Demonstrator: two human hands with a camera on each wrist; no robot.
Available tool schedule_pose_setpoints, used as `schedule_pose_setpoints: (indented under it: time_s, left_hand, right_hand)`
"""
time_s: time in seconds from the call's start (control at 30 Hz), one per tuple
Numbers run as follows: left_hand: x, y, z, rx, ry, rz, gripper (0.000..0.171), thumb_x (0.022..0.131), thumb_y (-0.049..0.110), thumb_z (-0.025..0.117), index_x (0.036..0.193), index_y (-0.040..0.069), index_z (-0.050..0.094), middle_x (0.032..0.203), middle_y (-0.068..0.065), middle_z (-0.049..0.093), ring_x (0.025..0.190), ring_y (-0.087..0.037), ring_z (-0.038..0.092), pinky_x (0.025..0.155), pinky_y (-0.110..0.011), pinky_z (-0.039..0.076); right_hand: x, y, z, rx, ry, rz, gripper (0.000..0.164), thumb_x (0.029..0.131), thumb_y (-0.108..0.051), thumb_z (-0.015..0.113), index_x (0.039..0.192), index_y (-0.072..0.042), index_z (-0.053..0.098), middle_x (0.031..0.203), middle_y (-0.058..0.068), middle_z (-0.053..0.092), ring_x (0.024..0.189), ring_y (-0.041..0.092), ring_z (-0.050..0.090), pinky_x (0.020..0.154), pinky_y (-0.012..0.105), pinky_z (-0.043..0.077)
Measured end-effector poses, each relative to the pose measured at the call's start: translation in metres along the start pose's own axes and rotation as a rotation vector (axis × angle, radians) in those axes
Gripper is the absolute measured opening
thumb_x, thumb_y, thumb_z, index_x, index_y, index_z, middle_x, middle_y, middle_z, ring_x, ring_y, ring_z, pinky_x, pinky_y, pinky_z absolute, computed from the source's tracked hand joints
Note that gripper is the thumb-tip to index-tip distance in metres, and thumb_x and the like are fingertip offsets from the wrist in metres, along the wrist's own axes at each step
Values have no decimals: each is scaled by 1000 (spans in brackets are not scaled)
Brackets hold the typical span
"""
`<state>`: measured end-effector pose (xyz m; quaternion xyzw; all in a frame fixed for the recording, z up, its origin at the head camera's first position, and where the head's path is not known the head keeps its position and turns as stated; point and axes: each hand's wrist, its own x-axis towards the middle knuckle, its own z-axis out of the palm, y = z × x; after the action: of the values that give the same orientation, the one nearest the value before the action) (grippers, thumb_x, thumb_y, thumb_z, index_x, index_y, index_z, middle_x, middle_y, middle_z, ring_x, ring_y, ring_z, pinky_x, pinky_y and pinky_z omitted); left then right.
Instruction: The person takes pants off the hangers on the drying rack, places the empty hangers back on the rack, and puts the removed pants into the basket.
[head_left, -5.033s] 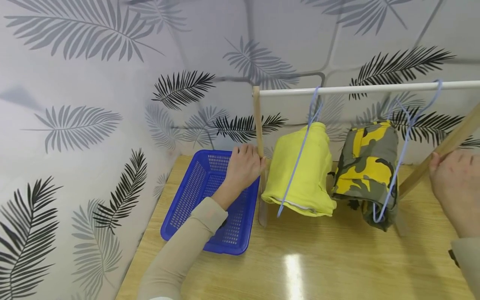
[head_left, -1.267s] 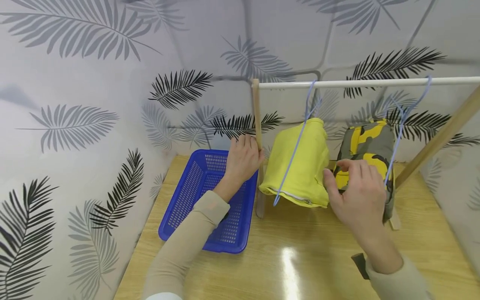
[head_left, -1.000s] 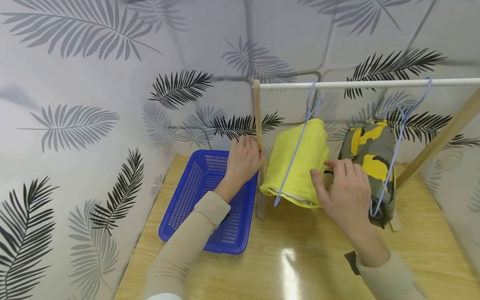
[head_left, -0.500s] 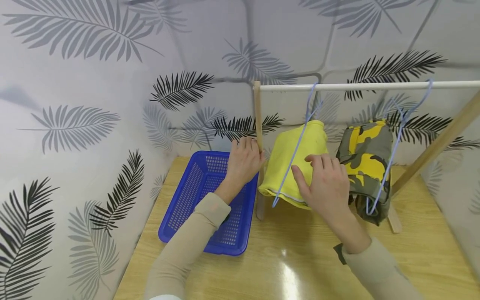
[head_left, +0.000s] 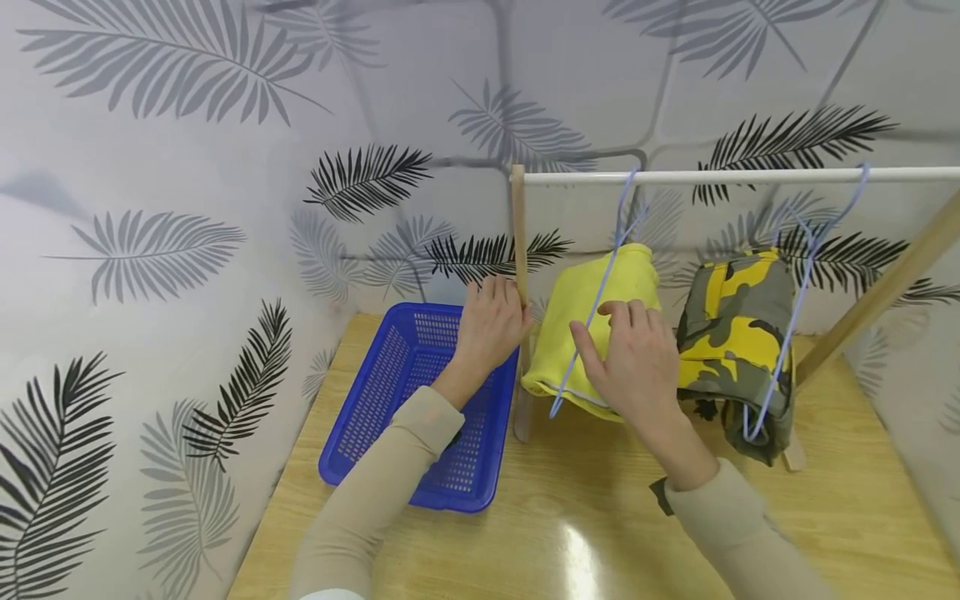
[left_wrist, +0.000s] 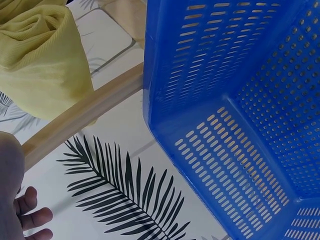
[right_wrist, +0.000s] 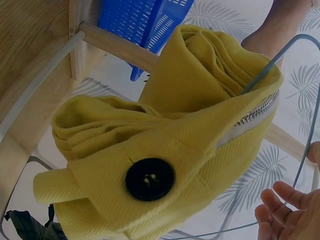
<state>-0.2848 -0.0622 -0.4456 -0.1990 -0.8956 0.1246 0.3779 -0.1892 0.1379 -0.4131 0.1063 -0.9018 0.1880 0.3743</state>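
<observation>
My left hand [head_left: 492, 321] grips the left wooden post [head_left: 520, 233] of a clothes rack, its fingers curled round the wood. In the head view my right hand [head_left: 641, 362] stands before the folded yellow trousers [head_left: 570, 308], fingers loosely bent and thumb spread. In the right wrist view its fingertips [right_wrist: 287, 195] show beside the hanger wire, apart from the cloth; whether they touch the wire I cannot tell. A black button [right_wrist: 150, 179] and a zip mark the trousers' waistband. They hang on a blue hanger [head_left: 622, 208]. Folded camouflage trousers [head_left: 738, 308] hang further right on another hanger.
A white rail [head_left: 750, 177] runs across the rack to the slanted right wooden post [head_left: 885, 292]. Left of the rack, a blue perforated basket [head_left: 375, 358] stands on the wooden table [head_left: 525, 542]. A leaf-patterned wall [head_left: 187, 275] rises behind and at the left.
My right hand has left the right post and moved left, past the camouflage trousers, to the front of the yellow trousers. The left hand stays on the left post.
</observation>
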Motion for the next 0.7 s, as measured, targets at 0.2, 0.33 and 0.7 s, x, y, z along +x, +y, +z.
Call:
schedule_pose_setpoints:
  time_s: [0.2, 0.33, 0.7]
  left_hand:
    - [0, 1, -1, 10, -4, -2, 34, 104, 42, 59, 97, 9, 64, 95, -5, 68, 86, -21, 61, 73, -35, 50]
    - [-1, 1, -2, 9, -24, 1, 35, 105, 42, 55, 99, 9, 64, 96, -4, 69, 88, -21, 61, 74, -36, 51]
    - [0, 1, 1, 19, -6, 1, 35, 104, 43, 58, 99, 9, 65, 97, -5, 69, 88, -22, 61, 75, -36, 50]
  right_hand:
    - [1, -1, 4, 8, 3, -24, 53, 100, -48, 62, 103, 4, 69, 89, 22, 67, 73, 42, 62, 63, 49, 50]
    - [1, -1, 5, 29, 3, -44, 48, 101, -43, 62, 102, 5, 68, 86, 21, 65, 70, 40, 62, 60, 47, 49]
    - [-2, 1, -1, 79, 27, -65, 38, 100, -31, 61, 100, 7, 66, 85, 20, 63, 68, 37, 59, 59, 45, 49]
